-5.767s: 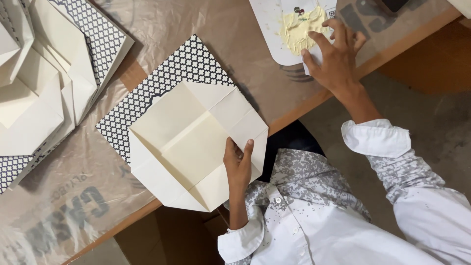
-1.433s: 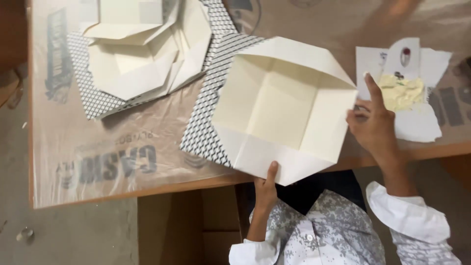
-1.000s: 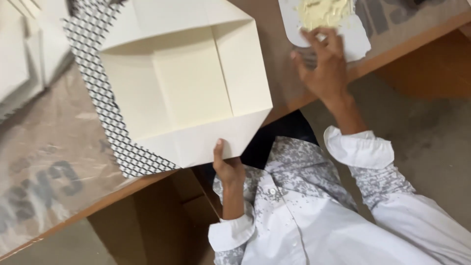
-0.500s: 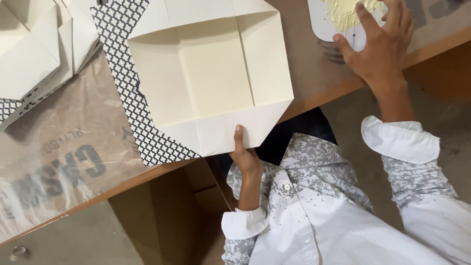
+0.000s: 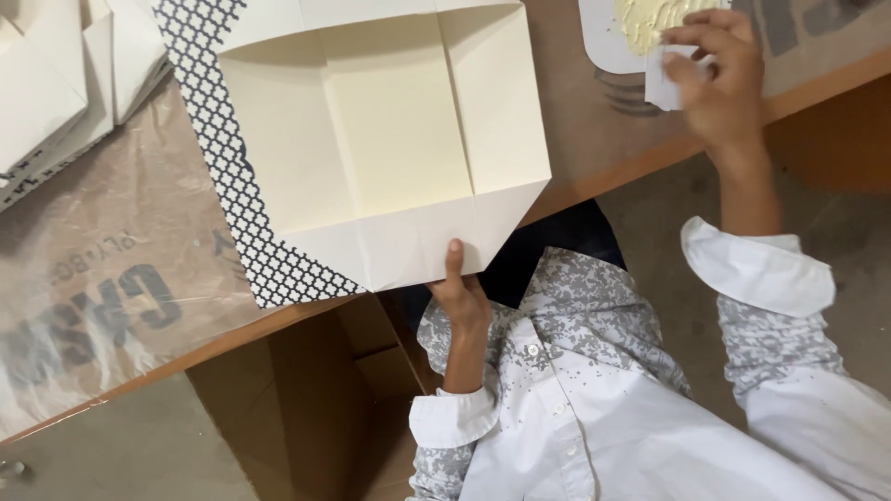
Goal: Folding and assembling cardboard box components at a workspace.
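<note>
Where plastic sheet (image 5: 111, 278) covers table (image 5: 594, 186), L hand (image 5: 461, 295) pins box (image 5: 390, 148)

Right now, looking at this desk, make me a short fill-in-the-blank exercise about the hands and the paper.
1. The left hand pinches the ____ edge of the folded cream sheet.
2. The right hand holds a small white ____ by the paste.
3. A sheet with a black-and-white ____ pattern lies under the cream one.

Missing words: near; card; lattice
</note>
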